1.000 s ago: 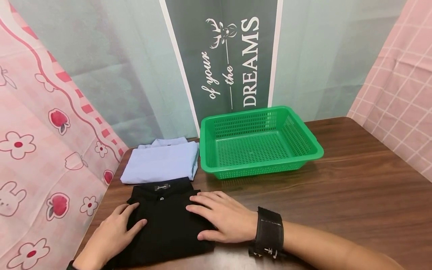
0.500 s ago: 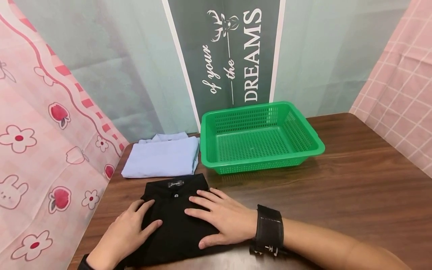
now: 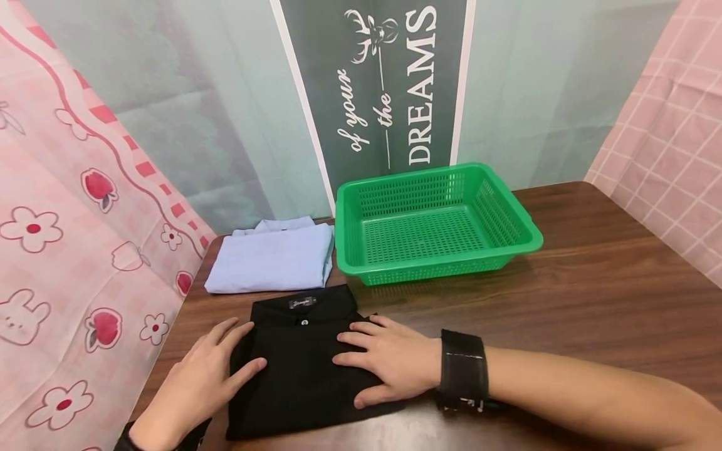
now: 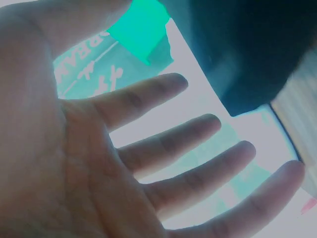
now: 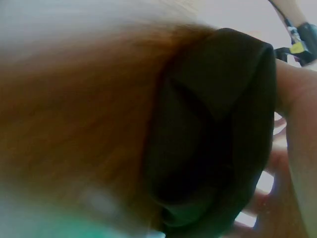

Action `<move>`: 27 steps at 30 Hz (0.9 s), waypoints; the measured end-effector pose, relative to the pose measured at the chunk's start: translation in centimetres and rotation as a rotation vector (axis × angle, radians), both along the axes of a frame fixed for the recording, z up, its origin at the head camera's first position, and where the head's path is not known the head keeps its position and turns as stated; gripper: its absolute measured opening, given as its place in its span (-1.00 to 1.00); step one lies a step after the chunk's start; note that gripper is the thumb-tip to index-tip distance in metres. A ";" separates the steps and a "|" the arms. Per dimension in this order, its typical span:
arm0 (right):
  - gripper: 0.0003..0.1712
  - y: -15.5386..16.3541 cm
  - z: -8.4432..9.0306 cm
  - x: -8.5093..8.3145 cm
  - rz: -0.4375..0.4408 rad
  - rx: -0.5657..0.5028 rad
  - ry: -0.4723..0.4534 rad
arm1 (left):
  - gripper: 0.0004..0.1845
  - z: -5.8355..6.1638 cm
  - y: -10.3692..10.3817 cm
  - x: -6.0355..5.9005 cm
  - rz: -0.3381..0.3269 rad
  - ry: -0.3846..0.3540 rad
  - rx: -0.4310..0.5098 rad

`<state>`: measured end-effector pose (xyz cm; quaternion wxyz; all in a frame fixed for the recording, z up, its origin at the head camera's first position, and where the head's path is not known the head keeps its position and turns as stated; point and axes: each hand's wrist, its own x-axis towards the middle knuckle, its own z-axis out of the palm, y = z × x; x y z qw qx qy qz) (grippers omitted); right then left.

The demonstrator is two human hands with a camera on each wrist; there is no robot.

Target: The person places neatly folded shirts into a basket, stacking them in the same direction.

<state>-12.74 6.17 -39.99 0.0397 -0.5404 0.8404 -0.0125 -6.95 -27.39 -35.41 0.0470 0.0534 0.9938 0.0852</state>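
A folded black collared shirt point(image 3: 304, 376) lies on the table, its collar with a label and a button toward the back. My left hand point(image 3: 197, 373) is at the shirt's left edge, fingers spread and nearly straight. In the left wrist view that hand point(image 4: 124, 148) shows a bare palm, with dark cloth beyond the fingertips. On the shirt's right side rests my right hand point(image 3: 395, 360), its fingers spread over the cloth. The right wrist view is blurred and shows the rounded fold of the black shirt point(image 5: 247, 129) beside part of the hand point(image 5: 302, 129).
A folded light blue shirt point(image 3: 271, 258) lies behind the black one, at the back left. Beside it stands a green perforated plastic basket point(image 3: 429, 268). The brown wooden table point(image 3: 598, 294) extends to the right. Curtains hang at the back and sides.
The black shirt has slid to the right across the table with both hands on it. The blue shirt and the basket stay put; the head view has shifted slightly.
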 end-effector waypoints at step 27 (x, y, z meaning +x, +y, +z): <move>-0.23 10.9 1.4 0.7 -0.048 -0.044 -0.026 | -0.34 -0.4 8.2 -1.3 -0.469 0.148 -0.026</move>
